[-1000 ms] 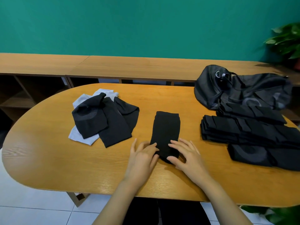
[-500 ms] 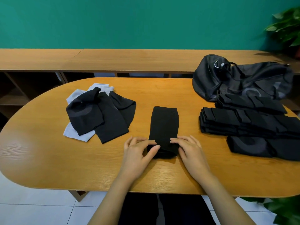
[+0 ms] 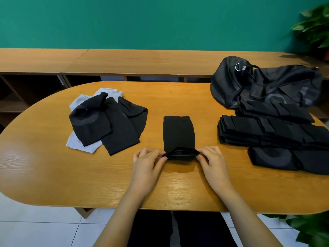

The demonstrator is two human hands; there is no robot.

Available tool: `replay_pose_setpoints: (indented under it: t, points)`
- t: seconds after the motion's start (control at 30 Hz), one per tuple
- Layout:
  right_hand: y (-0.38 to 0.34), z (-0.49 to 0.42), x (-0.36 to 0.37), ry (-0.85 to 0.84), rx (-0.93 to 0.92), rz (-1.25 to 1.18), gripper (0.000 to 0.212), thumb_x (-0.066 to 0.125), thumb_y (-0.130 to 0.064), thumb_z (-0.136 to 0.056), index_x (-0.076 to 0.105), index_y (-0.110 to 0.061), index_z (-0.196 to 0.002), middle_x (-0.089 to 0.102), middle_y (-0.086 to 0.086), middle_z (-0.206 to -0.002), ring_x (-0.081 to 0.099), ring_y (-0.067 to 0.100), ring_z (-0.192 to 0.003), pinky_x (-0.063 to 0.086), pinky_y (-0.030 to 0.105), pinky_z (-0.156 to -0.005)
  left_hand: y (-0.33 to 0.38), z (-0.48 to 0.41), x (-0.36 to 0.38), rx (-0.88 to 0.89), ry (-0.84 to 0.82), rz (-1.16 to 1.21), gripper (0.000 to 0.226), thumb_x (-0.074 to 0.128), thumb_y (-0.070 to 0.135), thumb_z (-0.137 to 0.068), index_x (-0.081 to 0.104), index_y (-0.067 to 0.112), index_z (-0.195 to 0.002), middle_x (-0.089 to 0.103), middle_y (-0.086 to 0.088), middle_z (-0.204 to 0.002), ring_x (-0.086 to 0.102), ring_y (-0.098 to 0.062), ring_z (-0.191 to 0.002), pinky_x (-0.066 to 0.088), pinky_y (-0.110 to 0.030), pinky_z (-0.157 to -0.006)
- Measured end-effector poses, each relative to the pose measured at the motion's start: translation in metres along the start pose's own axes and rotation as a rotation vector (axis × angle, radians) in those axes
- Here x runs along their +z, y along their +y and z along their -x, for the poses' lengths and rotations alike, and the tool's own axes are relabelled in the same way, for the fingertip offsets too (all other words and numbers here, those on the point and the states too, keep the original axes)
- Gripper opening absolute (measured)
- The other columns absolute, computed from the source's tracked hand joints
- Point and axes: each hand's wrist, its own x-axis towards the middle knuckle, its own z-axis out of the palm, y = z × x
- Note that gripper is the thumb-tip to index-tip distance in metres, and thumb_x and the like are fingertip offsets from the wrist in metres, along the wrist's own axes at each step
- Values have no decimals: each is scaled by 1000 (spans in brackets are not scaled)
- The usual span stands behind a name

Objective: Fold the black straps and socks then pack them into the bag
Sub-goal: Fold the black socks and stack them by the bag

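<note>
Sock (image 3: 178, 133) mid-table (image 3: 44, 166), unfolded pile (image 3: 106, 122) left, folded stack (image 3: 267, 132) right, bag (image 3: 263, 86) behind stack

Teal wall (image 3: 142, 20); long wooden shelf unit (image 3: 124, 61); oval wooden table (image 3: 53, 175); white tiled floor (image 3: 35, 229); plant (image 3: 315, 27).

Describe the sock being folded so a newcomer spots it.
Start at the oval wooden table, centre front. The black sock lies alone between a loose pile and a folded stack. Only it is pinched by left hand and right hand.
</note>
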Motion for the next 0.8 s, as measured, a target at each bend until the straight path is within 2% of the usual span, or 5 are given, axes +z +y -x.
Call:
replay_pose_setpoints:
  t: [0.17, 0.27, 0.47, 0.67, 0.8]
  points:
    - [-2, 1, 0, -22, 90, -55, 13, 64, -35, -90, 66, -34, -103, 55, -13, -88, 52, 16, -98, 40, 24, -82, 2, 0, 0, -59, 60, 14, 9, 61, 33, -91, 62, 28, -99, 55, 18, -75, 51, -3, -87, 27, -28, -97]
    - [-5, 0, -1, -10, 66, -84, 20, 64, -43, -84, 54, -42, -101, 62, -15, -74, 56, 9, -91, 44, 36, -93, 1, 0, 0, -100, 86, 33, 17, 64, 32, -90, 50, 36, -98, 59, 15, -69, 56, -5, -83, 26, -28, -98]
    - [-6, 1, 0, 27, 50, -9, 28, 70, -33, -85, 43, -35, -79, 52, -13, -75, 51, 6, -79, 47, 41, -86, 1, 1, 1, -101, 83, -68, 21, 73, 26, -84, 55, 33, -91, 51, 14, -64, 50, -1, -75, 29, -29, -91]
    - [-6, 2, 2, -30, -210, 153, 29, 63, -11, -91, 66, -32, -110, 54, -21, -127, 35, 2, -124, 31, 35, -102, -2, 0, 2, 30, 10, -112, 29, 65, 11, -89, 71, 27, -113, 58, 15, -120, 42, -7, -110, 23, -29, -90]
    - [-11, 1, 1, -180, -194, 206, 36, 39, -44, -98, 60, -40, -127, 47, -26, -140, 24, 0, -139, 13, 34, -116, 3, -1, 0, 19, -70, -137, 35, 49, 41, -94, 67, 30, -122, 55, 21, -133, 39, -1, -122, 16, -25, -99]
